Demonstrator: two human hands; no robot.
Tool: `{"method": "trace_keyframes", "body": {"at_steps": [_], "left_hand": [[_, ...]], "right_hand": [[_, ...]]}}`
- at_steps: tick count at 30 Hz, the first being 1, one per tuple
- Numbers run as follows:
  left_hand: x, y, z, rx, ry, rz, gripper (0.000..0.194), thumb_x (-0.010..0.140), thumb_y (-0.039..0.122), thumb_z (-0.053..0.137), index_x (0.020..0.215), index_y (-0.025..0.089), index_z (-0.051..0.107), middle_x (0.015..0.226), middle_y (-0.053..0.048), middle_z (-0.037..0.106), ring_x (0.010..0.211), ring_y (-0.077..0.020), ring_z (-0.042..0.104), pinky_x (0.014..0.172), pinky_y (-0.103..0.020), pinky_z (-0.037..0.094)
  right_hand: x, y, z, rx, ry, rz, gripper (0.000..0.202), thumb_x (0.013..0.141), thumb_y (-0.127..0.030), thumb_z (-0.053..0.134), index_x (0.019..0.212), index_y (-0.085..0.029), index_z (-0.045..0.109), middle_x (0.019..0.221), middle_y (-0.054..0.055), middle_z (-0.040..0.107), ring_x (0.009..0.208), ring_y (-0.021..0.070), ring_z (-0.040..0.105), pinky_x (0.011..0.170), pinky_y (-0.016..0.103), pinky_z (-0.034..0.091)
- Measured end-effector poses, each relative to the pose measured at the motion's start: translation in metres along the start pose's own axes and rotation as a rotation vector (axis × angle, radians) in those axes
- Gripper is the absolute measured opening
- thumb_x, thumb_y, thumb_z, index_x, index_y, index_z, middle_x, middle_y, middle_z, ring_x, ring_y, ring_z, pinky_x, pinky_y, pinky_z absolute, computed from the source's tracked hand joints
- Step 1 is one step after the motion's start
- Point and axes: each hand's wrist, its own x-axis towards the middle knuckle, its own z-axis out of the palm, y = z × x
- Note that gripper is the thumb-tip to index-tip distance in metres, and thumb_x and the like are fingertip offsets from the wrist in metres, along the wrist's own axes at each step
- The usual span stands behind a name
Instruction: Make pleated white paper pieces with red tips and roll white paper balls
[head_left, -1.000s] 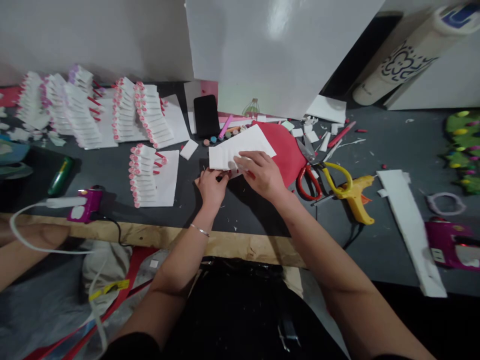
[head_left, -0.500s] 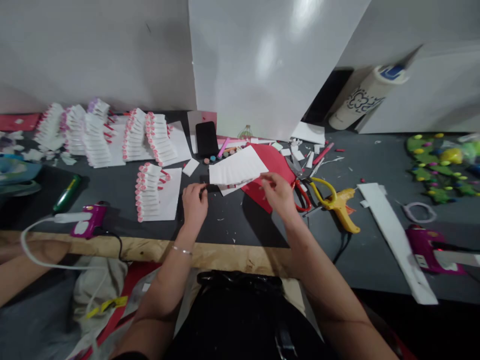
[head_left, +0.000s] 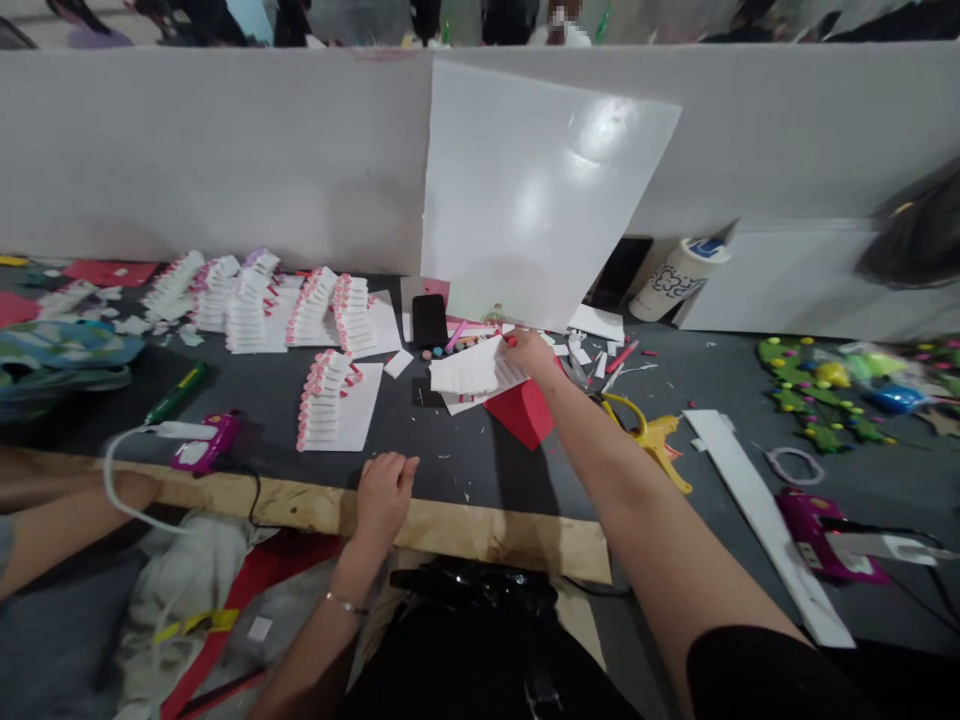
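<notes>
My right hand (head_left: 529,354) reaches over the white paper strips (head_left: 469,372), its fingertips closed by a small red piece at their upper right edge; what it grips is too small to make out. Beneath that arm lies red paper (head_left: 525,412). My left hand (head_left: 387,488) rests near the table's front edge with its fingers curled together and nothing visible in them. Left of the strips sits a white card (head_left: 361,405) with a row of white sticks with pink round ends (head_left: 322,405).
Behind are more stick rows (head_left: 247,305), a black phone (head_left: 430,320) and a white bottle (head_left: 671,280). A yellow glue gun (head_left: 660,445) and a long white strip (head_left: 757,510) lie right. Another person's arm (head_left: 67,515) is at far left.
The head view has tilted up. My right hand has moved from the strips' right end to their upper edge, and its fingers have closed. My left hand has drawn back toward the table's front edge.
</notes>
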Motion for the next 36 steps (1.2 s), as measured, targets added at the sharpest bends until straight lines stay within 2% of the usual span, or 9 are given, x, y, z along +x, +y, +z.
{"method": "trace_keyframes", "body": {"at_steps": [4,7,9,12,16,20,28,32,36], "left_hand": [[-0.015,-0.006,-0.008,-0.012,0.075,-0.017,0.028,0.096,0.027,0.039,0.084,0.023,0.064,0.085,-0.007,0.072,0.088,-0.0245,0.066,0.084,-0.039,0.046],[-0.021,-0.008,-0.008,-0.049,0.091,-0.032,0.024,0.094,0.026,0.042,0.098,0.024,0.067,0.097,-0.008,0.074,0.095,-0.0256,0.067,0.087,-0.041,0.047],[-0.023,-0.008,-0.007,-0.052,0.078,-0.031,0.023,0.093,0.026,0.045,0.097,0.024,0.068,0.096,-0.007,0.075,0.095,-0.0259,0.068,0.088,-0.041,0.048],[-0.027,-0.007,-0.005,-0.053,0.060,-0.032,0.022,0.091,0.024,0.047,0.095,0.023,0.069,0.096,-0.008,0.075,0.095,-0.0264,0.068,0.087,-0.041,0.048],[-0.032,-0.008,-0.004,-0.048,0.041,-0.055,0.021,0.090,0.023,0.049,0.094,0.024,0.070,0.097,-0.007,0.076,0.095,-0.0266,0.068,0.086,-0.042,0.048],[-0.034,-0.011,0.000,-0.064,0.036,-0.062,0.021,0.091,0.023,0.049,0.096,0.024,0.070,0.098,-0.008,0.075,0.094,-0.0264,0.067,0.086,-0.042,0.047],[-0.032,-0.020,0.014,-0.086,0.054,-0.079,0.025,0.093,0.025,0.047,0.098,0.020,0.071,0.097,-0.008,0.075,0.094,-0.0255,0.065,0.087,-0.040,0.046],[-0.032,-0.022,0.017,-0.091,0.077,-0.072,0.024,0.093,0.025,0.047,0.098,0.021,0.071,0.096,-0.008,0.075,0.093,-0.0254,0.065,0.085,-0.038,0.045],[-0.032,-0.022,0.019,-0.079,0.100,-0.061,0.024,0.093,0.024,0.047,0.098,0.021,0.071,0.095,-0.009,0.075,0.093,-0.0255,0.065,0.086,-0.038,0.045]], "right_hand": [[0.002,-0.002,0.001,-0.022,-0.048,-0.042,0.031,0.090,-0.030,0.052,0.112,-0.020,0.071,0.121,0.013,0.068,0.099,0.0223,0.065,0.082,0.030,0.050],[0.003,-0.006,0.000,-0.035,-0.080,-0.097,0.037,0.090,-0.032,0.053,0.122,-0.020,0.066,0.123,0.013,0.066,0.098,0.0216,0.066,0.082,0.030,0.051],[0.003,-0.010,-0.001,-0.047,-0.095,-0.152,0.044,0.090,-0.035,0.055,0.131,-0.021,0.061,0.129,0.013,0.062,0.099,0.0215,0.065,0.084,0.031,0.051],[0.005,-0.017,-0.003,-0.080,-0.140,-0.258,0.043,0.084,-0.030,0.064,0.127,-0.023,0.064,0.134,0.012,0.057,0.105,0.0219,0.064,0.089,0.030,0.050],[0.009,-0.019,-0.006,-0.146,-0.229,-0.358,0.041,0.076,-0.021,0.072,0.117,-0.019,0.068,0.125,0.012,0.061,0.109,0.0249,0.062,0.089,0.032,0.049],[0.012,-0.010,-0.008,-0.191,-0.317,-0.397,0.038,0.074,-0.025,0.075,0.111,-0.018,0.067,0.115,0.012,0.065,0.101,0.0252,0.063,0.084,0.032,0.049],[0.018,0.014,-0.012,-0.078,-0.403,-0.369,0.029,0.073,-0.030,0.077,0.097,-0.016,0.067,0.106,0.011,0.068,0.092,0.0234,0.062,0.080,0.031,0.049],[0.017,0.027,-0.026,0.122,-0.435,-0.292,0.023,0.071,-0.028,0.077,0.089,-0.018,0.068,0.089,0.005,0.072,0.083,0.0193,0.062,0.076,0.029,0.049],[-0.001,0.038,-0.046,0.376,-0.474,-0.200,0.019,0.067,-0.032,0.079,0.076,-0.017,0.070,0.074,0.001,0.070,0.071,0.0145,0.059,0.068,0.026,0.046]]}}
